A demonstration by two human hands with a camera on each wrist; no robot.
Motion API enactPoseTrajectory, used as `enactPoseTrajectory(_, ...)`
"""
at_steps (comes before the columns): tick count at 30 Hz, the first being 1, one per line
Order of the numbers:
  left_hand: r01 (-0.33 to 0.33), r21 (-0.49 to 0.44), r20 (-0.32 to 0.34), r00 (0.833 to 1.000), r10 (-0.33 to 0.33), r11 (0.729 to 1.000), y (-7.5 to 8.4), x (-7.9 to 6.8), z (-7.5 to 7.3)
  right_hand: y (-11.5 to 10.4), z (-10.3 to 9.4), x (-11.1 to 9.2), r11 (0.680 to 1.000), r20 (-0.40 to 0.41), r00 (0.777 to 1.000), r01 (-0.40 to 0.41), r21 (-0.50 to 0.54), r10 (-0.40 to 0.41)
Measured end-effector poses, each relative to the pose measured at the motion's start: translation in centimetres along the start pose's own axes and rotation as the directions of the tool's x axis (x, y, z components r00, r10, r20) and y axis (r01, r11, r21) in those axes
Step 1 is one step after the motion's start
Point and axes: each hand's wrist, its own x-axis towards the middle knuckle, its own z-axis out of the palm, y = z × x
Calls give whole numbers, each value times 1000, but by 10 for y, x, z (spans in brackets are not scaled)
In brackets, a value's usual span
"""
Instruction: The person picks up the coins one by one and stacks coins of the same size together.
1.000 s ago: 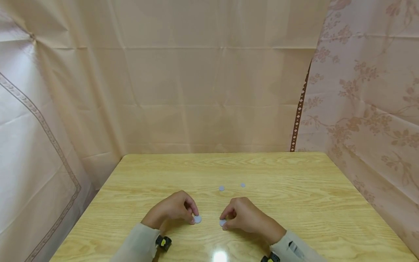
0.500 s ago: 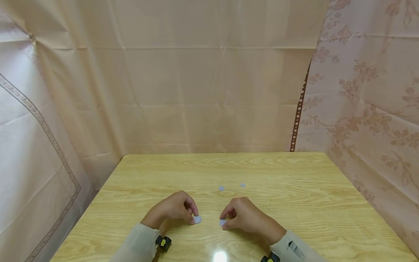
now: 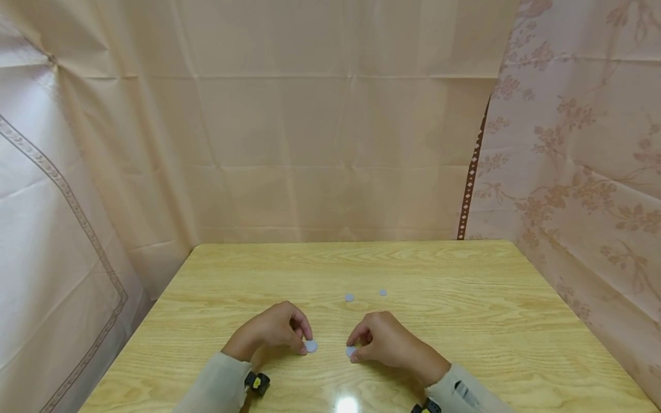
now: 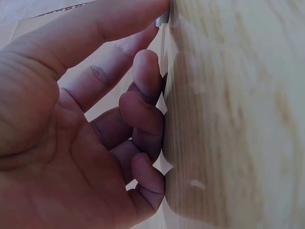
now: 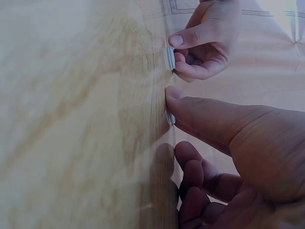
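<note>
My left hand pinches a small pale grey, round flat disc between thumb and index finger, low at the tabletop. In the right wrist view this disc appears edge-on and looks layered. A similar disc lies between the thumb and index finger of my right hand, a short way to the right and partly covered by the fingers. The other fingers of the left hand are curled, with their tips against the wood. Those of the right hand curl in the same way.
Two more pale discs lie farther back on the wood-grain table: one disc near the middle, the other disc to its right. Beige cloth hangs behind the table, and flowered cloth hangs on the right.
</note>
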Motion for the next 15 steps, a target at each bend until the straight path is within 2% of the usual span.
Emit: enactPoseTrajectory(15, -11, -10, 12, 1000, 12, 1000, 0, 1, 0, -1, -1, -1, 1000, 1, 1000, -4, -10, 4)
